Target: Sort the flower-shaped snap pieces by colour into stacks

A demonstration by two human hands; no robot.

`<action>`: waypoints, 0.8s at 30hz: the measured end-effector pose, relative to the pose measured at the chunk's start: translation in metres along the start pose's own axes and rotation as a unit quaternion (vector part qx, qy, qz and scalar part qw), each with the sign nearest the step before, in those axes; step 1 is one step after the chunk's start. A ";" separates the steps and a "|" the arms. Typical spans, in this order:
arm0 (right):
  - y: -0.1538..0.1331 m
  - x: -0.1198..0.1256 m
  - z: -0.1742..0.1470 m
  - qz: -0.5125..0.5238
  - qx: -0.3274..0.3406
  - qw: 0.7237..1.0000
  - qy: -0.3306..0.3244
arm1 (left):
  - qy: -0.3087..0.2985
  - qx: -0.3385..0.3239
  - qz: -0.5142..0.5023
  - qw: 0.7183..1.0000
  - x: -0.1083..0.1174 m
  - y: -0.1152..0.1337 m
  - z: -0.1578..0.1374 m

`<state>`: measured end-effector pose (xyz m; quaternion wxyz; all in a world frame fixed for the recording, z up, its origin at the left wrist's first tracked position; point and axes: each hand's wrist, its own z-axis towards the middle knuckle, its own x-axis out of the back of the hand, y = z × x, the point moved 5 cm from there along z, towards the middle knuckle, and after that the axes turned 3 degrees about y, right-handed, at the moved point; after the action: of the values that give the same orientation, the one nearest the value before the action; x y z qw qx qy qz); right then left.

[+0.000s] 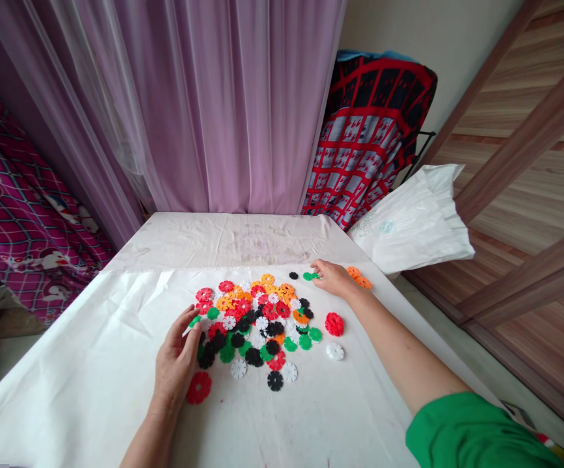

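Observation:
A pile of flower-shaped plastic discs (267, 312) in red, orange, green, black and white lies on the white-covered table (242, 429). At the pile's left edge, my left hand (177, 357) has a green disc (194, 321) between its thumb and fingers. My right hand (334, 279) is at the far side, its fingers closed at a green disc (315, 276) that lies against another green disc (307, 277). The fingertips partly hide the nearer one. A black disc (293, 275) lies just left of these.
Separate from the pile are orange discs (358, 277), a red stack (334, 324) and white discs (335, 351) on the right. A large red disc (198, 388) lies near my left wrist. A white plastic bag (408, 221) stands by the table's right edge; a purple curtain (242, 104) hangs behind.

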<state>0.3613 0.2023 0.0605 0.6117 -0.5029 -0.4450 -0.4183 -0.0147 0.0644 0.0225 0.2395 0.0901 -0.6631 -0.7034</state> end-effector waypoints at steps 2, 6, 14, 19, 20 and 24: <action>0.000 -0.001 0.010 -0.025 0.003 1.000 -0.006 | -0.001 0.001 -0.002 1.000 0.000 -0.001 0.000; -0.006 -0.007 0.022 -0.061 0.018 0.998 -0.020 | 0.000 -0.002 0.000 1.000 0.001 -0.002 0.000; -0.002 -0.011 0.028 -0.040 0.023 0.998 -0.038 | 0.005 0.010 -0.007 1.000 0.001 -0.002 -0.001; 0.009 -0.008 0.017 -0.010 0.008 1.000 -0.026 | 0.003 0.010 -0.007 1.000 0.001 -0.001 -0.001; 0.011 -0.009 0.014 -0.011 0.004 0.999 -0.030 | 0.003 0.007 -0.007 1.000 0.001 -0.001 0.000; 0.015 -0.014 0.009 -0.026 -0.019 0.999 -0.034 | 0.002 0.001 -0.010 1.000 0.000 -0.001 0.001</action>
<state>0.3707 0.2143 0.0443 0.5755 -0.5168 -0.4705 -0.4247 -0.0156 0.0647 0.0217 0.2337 0.0980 -0.6629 -0.7045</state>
